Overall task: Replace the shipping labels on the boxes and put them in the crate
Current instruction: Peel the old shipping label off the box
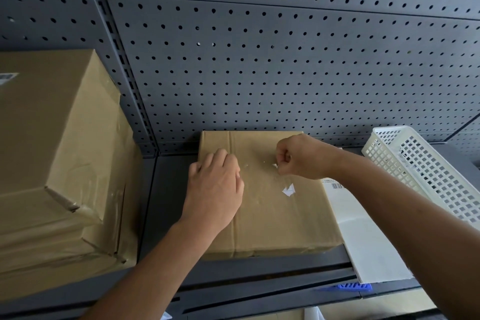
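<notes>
Flat cardboard box (pixel 275 215) lay on grey shelf (pixel 171 189), white label scraps (pixel 288 190) stuck on top. Left hand (pixel 215 189) rested palm-down on box, fingers curled. Right hand (pixel 298 157) closed, pinching small scrap. White basket (pixel 426 171) at right.

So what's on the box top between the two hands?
Head view: bare cardboard box top between left hand and right hand, apart from tiny white label scraps.

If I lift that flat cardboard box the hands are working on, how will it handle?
The flat box is low and wide, so it is unlikely to tip. Its taped top looks glossy, possibly slick. The left hand presses it without visible denting, suggesting fair stiffness.
</notes>
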Demonstrator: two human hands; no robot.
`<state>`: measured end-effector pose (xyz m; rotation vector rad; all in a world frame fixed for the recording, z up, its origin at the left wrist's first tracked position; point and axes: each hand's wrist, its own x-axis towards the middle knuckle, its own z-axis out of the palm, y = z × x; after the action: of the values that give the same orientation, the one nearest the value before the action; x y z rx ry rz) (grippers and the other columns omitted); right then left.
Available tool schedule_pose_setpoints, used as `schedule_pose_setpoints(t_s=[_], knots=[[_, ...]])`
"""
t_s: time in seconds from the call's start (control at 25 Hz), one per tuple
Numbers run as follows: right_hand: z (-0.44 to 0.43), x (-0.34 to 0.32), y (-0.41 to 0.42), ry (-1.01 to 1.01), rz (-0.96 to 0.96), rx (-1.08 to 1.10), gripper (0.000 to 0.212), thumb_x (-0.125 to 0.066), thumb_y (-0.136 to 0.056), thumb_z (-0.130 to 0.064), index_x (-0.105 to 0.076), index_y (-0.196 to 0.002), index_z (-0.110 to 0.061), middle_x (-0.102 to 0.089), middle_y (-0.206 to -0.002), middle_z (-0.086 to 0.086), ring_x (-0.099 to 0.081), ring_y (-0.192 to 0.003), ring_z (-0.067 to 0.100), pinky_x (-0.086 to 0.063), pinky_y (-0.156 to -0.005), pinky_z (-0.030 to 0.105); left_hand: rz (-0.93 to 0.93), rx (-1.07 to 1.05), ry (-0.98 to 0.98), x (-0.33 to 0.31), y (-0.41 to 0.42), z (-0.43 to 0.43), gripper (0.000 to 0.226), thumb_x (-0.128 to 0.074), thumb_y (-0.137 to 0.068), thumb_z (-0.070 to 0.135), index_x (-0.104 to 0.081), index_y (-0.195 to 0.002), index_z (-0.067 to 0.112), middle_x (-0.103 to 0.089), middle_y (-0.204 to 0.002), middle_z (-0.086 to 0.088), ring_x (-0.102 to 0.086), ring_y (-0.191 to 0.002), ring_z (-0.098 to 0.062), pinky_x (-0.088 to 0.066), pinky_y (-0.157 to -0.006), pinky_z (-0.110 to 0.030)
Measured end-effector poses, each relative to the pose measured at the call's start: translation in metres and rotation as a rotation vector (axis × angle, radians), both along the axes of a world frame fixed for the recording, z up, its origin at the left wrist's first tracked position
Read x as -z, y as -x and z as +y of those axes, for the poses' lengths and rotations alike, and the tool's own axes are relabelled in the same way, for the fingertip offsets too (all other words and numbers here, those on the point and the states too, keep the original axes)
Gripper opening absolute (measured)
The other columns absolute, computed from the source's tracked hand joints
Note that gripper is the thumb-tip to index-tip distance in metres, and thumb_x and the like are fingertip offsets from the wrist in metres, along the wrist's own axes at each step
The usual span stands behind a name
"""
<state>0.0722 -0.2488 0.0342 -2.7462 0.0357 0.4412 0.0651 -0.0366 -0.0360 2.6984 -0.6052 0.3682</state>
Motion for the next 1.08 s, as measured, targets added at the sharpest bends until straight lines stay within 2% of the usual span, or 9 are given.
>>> schedule_pose_setpoints(t_s=[0.12, 0.2, 0.36, 0.48, 0.52, 0.6, 0.72, 0.88, 1.08], knots=[[-0.007, 0.003, 0.011, -0.099, -0.078, 0.055, 0.004, -0.063, -0.085, -0.017, -0.063, -0.081, -0.019, -0.067, -0.088, -0.003, -0.056, -0.071, 0.011, -0.043, -0.057, 0.010, 0.023, 0.007, -0.007, -0.001, 0.000, 0.000, 0.005, -0.048, -0.095, 0.028, -0.052, -0.093, 0.028, -0.047, -0.096, 0.012, -0.048, -0.093, -0.011, -0.042, -0.089, -0.035], [-0.009, 0.005, 0.014, -0.128, -0.135, 0.053, 0.004, -0.064, -0.086, -0.017, -0.064, -0.086, -0.021, -0.068, -0.089, -0.005, -0.061, -0.079, 0.011, -0.044, -0.060, 0.009, 0.029, 0.009, -0.008, -0.001, -0.001, 0.000, 0.005, -0.047, -0.095, 0.028, -0.051, -0.093, 0.028, -0.046, -0.097, 0.012, -0.048, -0.093, -0.011, -0.042, -0.089, -0.035], [-0.008, 0.012, 0.018, -0.134, -0.160, 0.003, 0.008, -0.066, -0.088, -0.017, -0.066, -0.096, -0.020, -0.067, -0.087, -0.004, -0.063, -0.081, 0.014, -0.049, -0.067, 0.018, 0.020, 0.009, -0.002, -0.001, -0.001, 0.000, 0.004, -0.048, -0.093, 0.028, -0.051, -0.091, 0.028, -0.046, -0.095, 0.012, -0.048, -0.093, -0.011, -0.043, -0.088, -0.036], [-0.004, 0.018, 0.022, -0.101, -0.243, -0.045, 0.003, -0.064, -0.089, -0.018, -0.065, -0.087, -0.018, -0.066, -0.085, -0.006, -0.062, -0.079, 0.016, -0.054, -0.074, 0.032, 0.016, 0.006, 0.007, -0.001, -0.001, 0.001, 0.003, -0.050, -0.092, 0.027, -0.051, -0.089, 0.028, -0.045, -0.093, 0.012, -0.049, -0.092, -0.012, -0.043, -0.087, -0.036], [-0.005, 0.018, 0.024, -0.112, -0.246, -0.042, 0.006, -0.062, -0.090, -0.018, -0.065, -0.085, -0.017, -0.066, -0.086, -0.007, -0.062, -0.080, 0.015, -0.053, -0.076, 0.031, 0.016, 0.009, 0.008, -0.001, -0.001, 0.001, 0.003, -0.050, -0.092, 0.027, -0.050, -0.089, 0.027, -0.045, -0.093, 0.012, -0.048, -0.091, -0.012, -0.043, -0.086, -0.036], [-0.009, 0.012, 0.029, -0.209, -0.216, 0.020, 0.009, -0.060, -0.092, -0.018, -0.066, -0.085, -0.019, -0.068, -0.088, -0.009, -0.062, -0.082, 0.008, -0.049, -0.073, 0.019, 0.020, 0.012, 0.003, -0.002, 0.000, 0.000, 0.004, -0.048, -0.092, 0.027, -0.049, -0.089, 0.027, -0.045, -0.094, 0.011, -0.048, -0.091, -0.012, -0.043, -0.086, -0.036], [-0.014, 0.002, 0.035, -0.326, -0.227, 0.129, 0.013, -0.058, -0.094, -0.019, -0.068, -0.087, -0.022, -0.066, -0.083, -0.017, -0.057, -0.070, -0.007, -0.040, -0.065, 0.004, 0.017, 0.008, -0.003, -0.002, 0.000, 0.000, 0.005, -0.049, -0.093, 0.026, -0.049, -0.088, 0.027, -0.045, -0.093, 0.011, -0.049, -0.091, -0.013, -0.044, -0.086, -0.037], [-0.009, 0.010, 0.032, -0.237, -0.268, 0.148, 0.009, -0.063, -0.092, -0.021, -0.070, -0.087, -0.022, -0.067, -0.084, -0.015, -0.059, -0.075, -0.002, -0.041, -0.063, 0.003, 0.010, 0.008, 0.006, -0.001, 0.000, 0.000, 0.006, -0.052, -0.093, 0.025, -0.050, -0.088, 0.026, -0.046, -0.093, 0.011, -0.049, -0.091, -0.013, -0.043, -0.085, -0.037], [0.003, 0.016, 0.022, -0.167, -0.255, 0.155, 0.005, -0.066, -0.088, -0.018, -0.069, -0.086, -0.015, -0.064, -0.077, -0.010, -0.058, -0.067, 0.001, -0.045, -0.059, 0.009, 0.013, 0.007, 0.008, -0.001, 0.000, 0.000, 0.005, -0.050, -0.094, 0.025, -0.051, -0.089, 0.026, -0.045, -0.094, 0.011, -0.049, -0.091, -0.012, -0.043, -0.087, -0.037]])
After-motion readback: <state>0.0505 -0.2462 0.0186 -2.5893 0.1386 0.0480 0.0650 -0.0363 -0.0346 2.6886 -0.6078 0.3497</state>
